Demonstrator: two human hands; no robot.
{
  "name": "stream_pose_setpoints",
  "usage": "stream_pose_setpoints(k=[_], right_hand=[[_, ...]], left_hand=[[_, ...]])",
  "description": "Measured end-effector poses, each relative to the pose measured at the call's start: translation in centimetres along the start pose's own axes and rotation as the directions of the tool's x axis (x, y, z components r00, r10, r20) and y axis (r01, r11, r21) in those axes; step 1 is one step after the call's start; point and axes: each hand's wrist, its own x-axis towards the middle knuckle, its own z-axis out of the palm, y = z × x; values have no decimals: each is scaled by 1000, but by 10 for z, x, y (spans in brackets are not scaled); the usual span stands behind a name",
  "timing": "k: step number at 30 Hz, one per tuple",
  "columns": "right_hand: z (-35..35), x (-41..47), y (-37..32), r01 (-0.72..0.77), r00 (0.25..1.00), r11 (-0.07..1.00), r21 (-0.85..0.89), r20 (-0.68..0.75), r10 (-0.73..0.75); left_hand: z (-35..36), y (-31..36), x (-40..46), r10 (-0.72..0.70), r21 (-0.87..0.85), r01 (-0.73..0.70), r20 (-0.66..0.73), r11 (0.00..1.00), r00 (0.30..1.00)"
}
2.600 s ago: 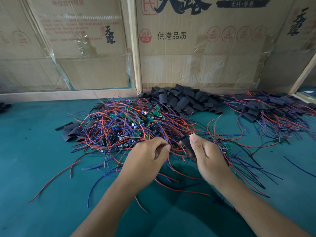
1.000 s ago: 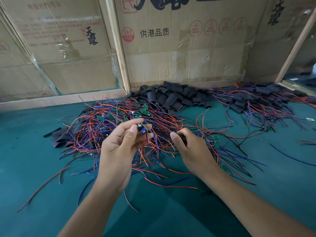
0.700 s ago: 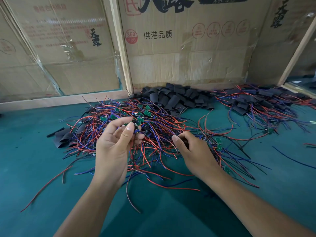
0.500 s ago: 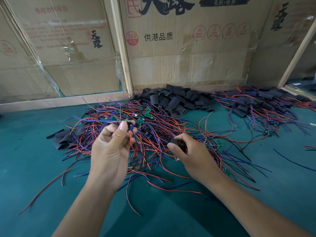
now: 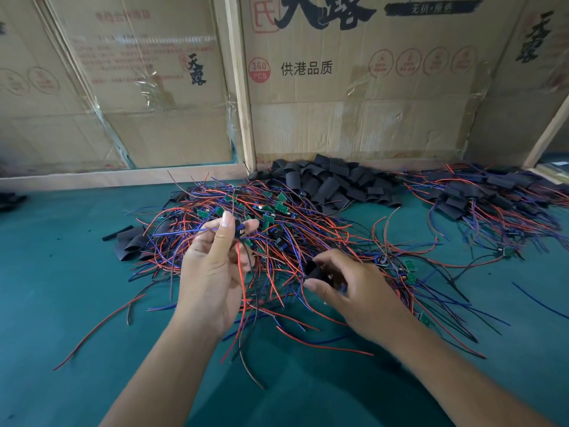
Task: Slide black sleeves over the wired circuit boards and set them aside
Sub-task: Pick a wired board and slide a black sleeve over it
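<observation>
My left hand (image 5: 212,272) is raised above the tangled pile of wired boards (image 5: 277,223) and pinches one small circuit board (image 5: 239,231) at its fingertips, its red, blue and dark wires hanging down past the palm. My right hand (image 5: 354,288) sits lower, to the right, and pinches a short black sleeve (image 5: 314,271) between thumb and fingers. The two hands are apart, a palm's width between them. The board is partly hidden by my fingers.
Loose black sleeves (image 5: 335,183) are heaped at the back against the cardboard wall (image 5: 338,124). Sleeved boards with wires (image 5: 492,198) lie at the far right. A few flat sleeves (image 5: 129,245) lie left of the wire pile on the green table (image 5: 61,272).
My left hand lifted one board out of the pile, its wires now hanging free. My right hand shifted slightly down with the sleeve still between its fingers.
</observation>
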Motion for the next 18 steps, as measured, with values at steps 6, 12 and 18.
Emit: stream_pose_setpoints(k=[6, 12, 18], right_hand=[[4, -3, -5, 86, 988, 996, -9, 128, -84], [2, -2, -2, 61, 986, 998, -11, 157, -59], [8, -3, -6, -82, 979, 974, 213, 200, 38]], left_hand=[[-1, 5, 0, 63, 101, -64, 18, 993, 998], [-4, 7, 0, 98, 141, -99, 14, 985, 995], [-8, 10, 4, 125, 117, -124, -2, 985, 992]])
